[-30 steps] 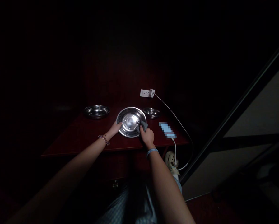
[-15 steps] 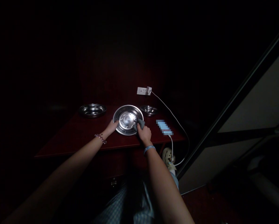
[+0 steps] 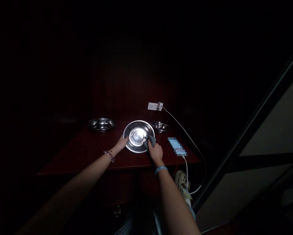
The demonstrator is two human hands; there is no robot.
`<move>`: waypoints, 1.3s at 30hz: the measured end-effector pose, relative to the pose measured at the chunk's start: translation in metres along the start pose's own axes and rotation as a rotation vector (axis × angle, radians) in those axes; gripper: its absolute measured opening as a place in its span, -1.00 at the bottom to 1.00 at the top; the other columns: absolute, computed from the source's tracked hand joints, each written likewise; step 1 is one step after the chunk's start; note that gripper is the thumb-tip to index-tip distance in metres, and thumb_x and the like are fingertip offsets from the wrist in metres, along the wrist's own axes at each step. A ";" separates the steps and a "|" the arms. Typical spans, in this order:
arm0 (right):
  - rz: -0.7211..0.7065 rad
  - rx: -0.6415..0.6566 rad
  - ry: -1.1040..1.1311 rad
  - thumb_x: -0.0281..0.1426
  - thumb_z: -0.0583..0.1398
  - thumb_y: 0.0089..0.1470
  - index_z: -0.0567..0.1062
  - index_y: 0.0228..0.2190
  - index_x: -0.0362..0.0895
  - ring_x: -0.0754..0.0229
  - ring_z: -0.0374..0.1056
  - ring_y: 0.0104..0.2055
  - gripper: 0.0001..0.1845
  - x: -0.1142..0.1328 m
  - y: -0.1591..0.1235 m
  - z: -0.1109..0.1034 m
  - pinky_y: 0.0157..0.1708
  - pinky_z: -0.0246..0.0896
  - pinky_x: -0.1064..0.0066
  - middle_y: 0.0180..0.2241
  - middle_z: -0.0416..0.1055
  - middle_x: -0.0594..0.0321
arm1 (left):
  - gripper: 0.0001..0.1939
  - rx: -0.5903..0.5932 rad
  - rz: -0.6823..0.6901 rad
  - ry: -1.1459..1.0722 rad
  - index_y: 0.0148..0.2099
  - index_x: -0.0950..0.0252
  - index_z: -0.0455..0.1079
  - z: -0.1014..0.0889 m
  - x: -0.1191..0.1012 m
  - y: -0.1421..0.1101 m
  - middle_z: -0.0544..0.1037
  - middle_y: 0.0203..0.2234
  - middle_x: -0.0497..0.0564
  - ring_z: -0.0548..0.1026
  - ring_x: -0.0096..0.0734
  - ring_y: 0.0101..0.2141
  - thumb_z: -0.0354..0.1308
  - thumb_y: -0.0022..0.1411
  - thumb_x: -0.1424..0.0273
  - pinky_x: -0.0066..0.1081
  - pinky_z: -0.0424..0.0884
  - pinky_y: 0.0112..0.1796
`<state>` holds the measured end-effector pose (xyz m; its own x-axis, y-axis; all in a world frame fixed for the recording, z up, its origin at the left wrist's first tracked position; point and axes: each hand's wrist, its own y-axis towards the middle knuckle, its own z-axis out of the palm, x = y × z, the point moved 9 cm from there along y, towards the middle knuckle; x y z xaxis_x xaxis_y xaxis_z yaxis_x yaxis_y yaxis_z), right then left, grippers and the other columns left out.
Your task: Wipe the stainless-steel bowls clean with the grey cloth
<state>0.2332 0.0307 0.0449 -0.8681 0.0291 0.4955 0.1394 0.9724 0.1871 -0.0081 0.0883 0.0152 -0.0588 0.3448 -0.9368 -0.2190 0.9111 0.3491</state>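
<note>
The right hand [image 3: 156,152] is closed around a gray cloth [image 3: 152,141], holding it at the right side of a shiny bowl [image 3: 138,136]. The left hand [image 3: 121,143] pinches the bowl's left rim, maybe so it can't slide. The bowl tips toward the person, probably to make its inside easy to reach (I can't tell if its bottom touches the red tabletop [image 3: 75,156]). A phone [image 3: 177,146] lies to the right, where its cord [image 3: 187,176] can reach. Farther back, a wide bowl [image 3: 102,125] and a small bowl [image 3: 159,127] sit apart, perhaps leaving room. Behind, a plug [image 3: 160,106] fills part of the wall socket [image 3: 152,106].
</note>
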 end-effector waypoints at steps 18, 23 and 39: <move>-0.016 0.082 0.032 0.00 -0.02 0.43 0.64 0.02 -0.16 -0.07 0.56 0.07 -0.38 -0.002 0.000 0.002 -0.01 0.36 0.33 0.02 0.62 -0.09 | -0.74 0.012 -0.016 -0.037 -0.08 0.34 0.47 0.002 0.000 -0.002 0.68 -0.07 0.21 0.59 0.03 0.08 0.17 0.15 0.45 -0.01 0.40 0.23; -0.021 0.080 0.050 0.00 -0.01 0.43 0.64 0.03 -0.16 -0.04 0.57 0.07 -0.38 -0.004 -0.001 0.004 -0.02 0.35 0.36 0.01 0.63 -0.07 | -0.72 0.007 -0.049 -0.009 -0.09 0.33 0.47 -0.003 0.010 -0.001 0.67 -0.08 0.24 0.60 0.07 0.05 0.20 0.13 0.37 0.04 0.40 0.22; 0.095 -0.031 0.174 -0.01 0.05 0.37 0.55 0.12 -0.08 -0.06 0.55 0.06 -0.44 -0.010 -0.005 -0.008 0.05 0.37 0.25 0.01 0.61 -0.01 | -0.74 -0.008 -0.033 0.013 -0.10 0.30 0.49 -0.005 0.010 0.001 0.68 -0.08 0.22 0.57 0.08 0.10 0.21 0.11 0.43 0.03 0.37 0.24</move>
<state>0.2454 0.0235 0.0455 -0.7556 0.0774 0.6505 0.2336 0.9595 0.1572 -0.0138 0.0912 0.0056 -0.0638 0.3114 -0.9481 -0.2292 0.9201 0.3176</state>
